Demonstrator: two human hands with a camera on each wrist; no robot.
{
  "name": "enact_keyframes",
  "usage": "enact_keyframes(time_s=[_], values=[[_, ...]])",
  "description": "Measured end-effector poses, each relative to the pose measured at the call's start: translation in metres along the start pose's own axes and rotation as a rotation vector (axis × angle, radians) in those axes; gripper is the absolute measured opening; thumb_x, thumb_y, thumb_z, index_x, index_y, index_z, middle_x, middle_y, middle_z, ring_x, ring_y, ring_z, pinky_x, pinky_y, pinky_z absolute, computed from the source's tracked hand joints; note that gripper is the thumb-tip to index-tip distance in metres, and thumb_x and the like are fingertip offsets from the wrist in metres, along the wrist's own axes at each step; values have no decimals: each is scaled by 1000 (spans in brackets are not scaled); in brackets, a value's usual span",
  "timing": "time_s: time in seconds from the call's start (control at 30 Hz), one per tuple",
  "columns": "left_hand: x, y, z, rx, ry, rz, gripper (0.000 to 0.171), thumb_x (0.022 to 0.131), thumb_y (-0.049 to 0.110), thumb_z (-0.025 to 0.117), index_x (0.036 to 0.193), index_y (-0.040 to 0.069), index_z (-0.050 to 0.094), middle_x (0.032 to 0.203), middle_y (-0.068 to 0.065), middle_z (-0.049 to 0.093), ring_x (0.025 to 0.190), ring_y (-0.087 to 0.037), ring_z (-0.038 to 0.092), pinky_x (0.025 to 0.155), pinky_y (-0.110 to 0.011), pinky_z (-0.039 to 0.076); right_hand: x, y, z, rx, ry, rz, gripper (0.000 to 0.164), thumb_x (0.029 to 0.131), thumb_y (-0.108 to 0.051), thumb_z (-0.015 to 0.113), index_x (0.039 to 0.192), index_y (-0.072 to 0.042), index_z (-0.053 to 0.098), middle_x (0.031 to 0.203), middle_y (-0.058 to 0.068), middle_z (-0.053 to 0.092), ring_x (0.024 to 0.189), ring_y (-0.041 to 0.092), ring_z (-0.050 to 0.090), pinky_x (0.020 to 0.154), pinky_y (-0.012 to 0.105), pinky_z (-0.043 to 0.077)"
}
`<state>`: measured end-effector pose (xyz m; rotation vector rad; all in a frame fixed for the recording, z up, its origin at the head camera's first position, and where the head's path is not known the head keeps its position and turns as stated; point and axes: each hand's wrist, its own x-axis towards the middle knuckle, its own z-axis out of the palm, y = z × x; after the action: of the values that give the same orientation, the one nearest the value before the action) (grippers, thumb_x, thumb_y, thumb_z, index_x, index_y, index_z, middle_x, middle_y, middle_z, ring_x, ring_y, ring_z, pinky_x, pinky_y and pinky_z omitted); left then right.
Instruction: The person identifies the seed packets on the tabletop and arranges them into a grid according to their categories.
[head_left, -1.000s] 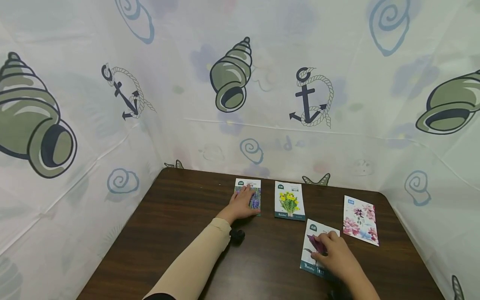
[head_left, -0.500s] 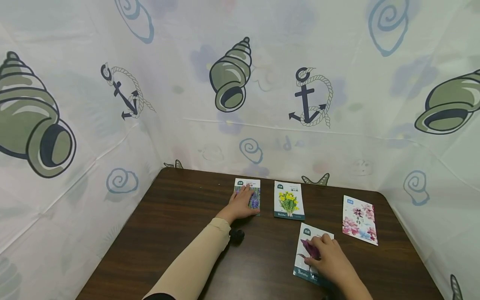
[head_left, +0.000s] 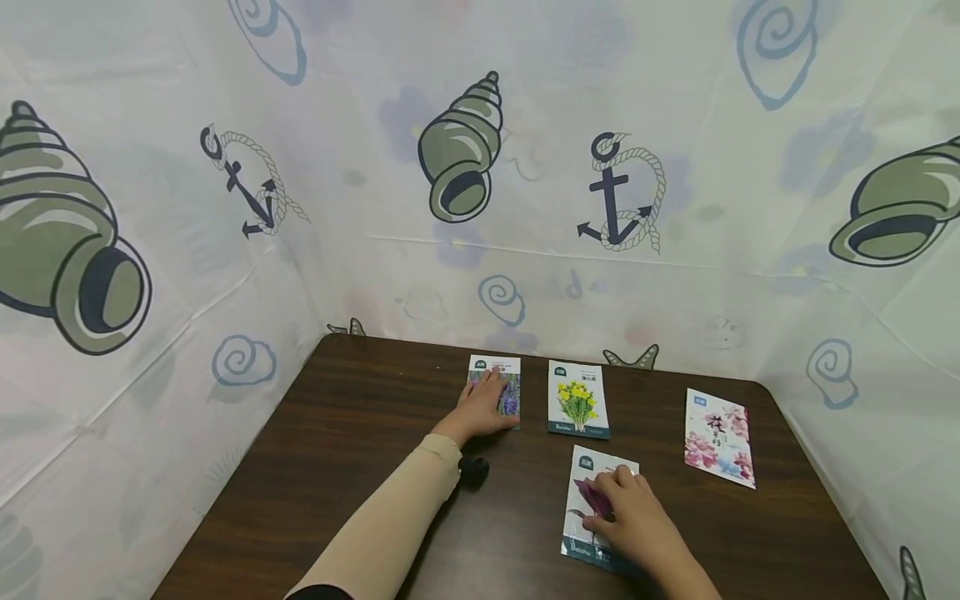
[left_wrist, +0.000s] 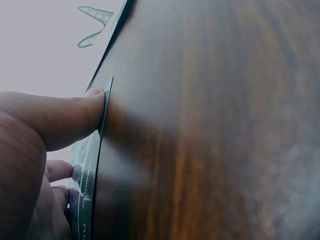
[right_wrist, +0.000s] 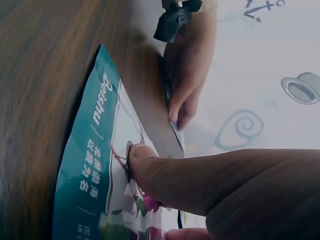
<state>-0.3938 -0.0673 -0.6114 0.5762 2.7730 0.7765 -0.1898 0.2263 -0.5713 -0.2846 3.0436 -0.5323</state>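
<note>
My left hand [head_left: 480,408] rests on a flower seed packet with a lavender picture [head_left: 512,396] at the back of the table. Its fingers lie fairly straight across the packet; in the left wrist view the thumb [left_wrist: 75,112] touches the packet's edge. Nearer the front, my right hand [head_left: 637,521] pinches a seed packet with a dark purple flower [head_left: 583,492]. The right wrist view shows the thumb [right_wrist: 155,165] pressing its face, the film puckered beside it, and a teal band [right_wrist: 87,145] lettered "Beishu". The fingers' undersides are hidden.
A seed packet with yellow flowers [head_left: 577,404] lies right of the lavender one. Farther right is a pink blossom packet [head_left: 720,442]. The dark wooden table [head_left: 337,433] is enclosed by a white printed curtain [head_left: 360,167] on the back and sides.
My right hand has moved left with the purple flower packet, which now lies below the yellow flower packet. The left hand and the other packets keep their places.
</note>
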Motion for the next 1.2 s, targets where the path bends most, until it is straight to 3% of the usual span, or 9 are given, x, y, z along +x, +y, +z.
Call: enact_keyframes(time_s=[0.77,1.2], values=[[13,-3,-2,-15,-47,-18,97,98,55,78,174,18,30,186,-6,0,174,-28,-3,139,-57,-4,21,-36,20,-13,28,-127,51,82,-47,95,120,-22,74,107,-4,59,95,14,47,81,35,46],[13,-2,-3,-15,-24,-9,95,98,50,79,173,14,33,186,-10,3,174,-30,0,139,-59,-2,32,-63,33,15,10,-219,50,87,-45,91,126,-19,75,114,0,61,101,17,51,82,38,48]])
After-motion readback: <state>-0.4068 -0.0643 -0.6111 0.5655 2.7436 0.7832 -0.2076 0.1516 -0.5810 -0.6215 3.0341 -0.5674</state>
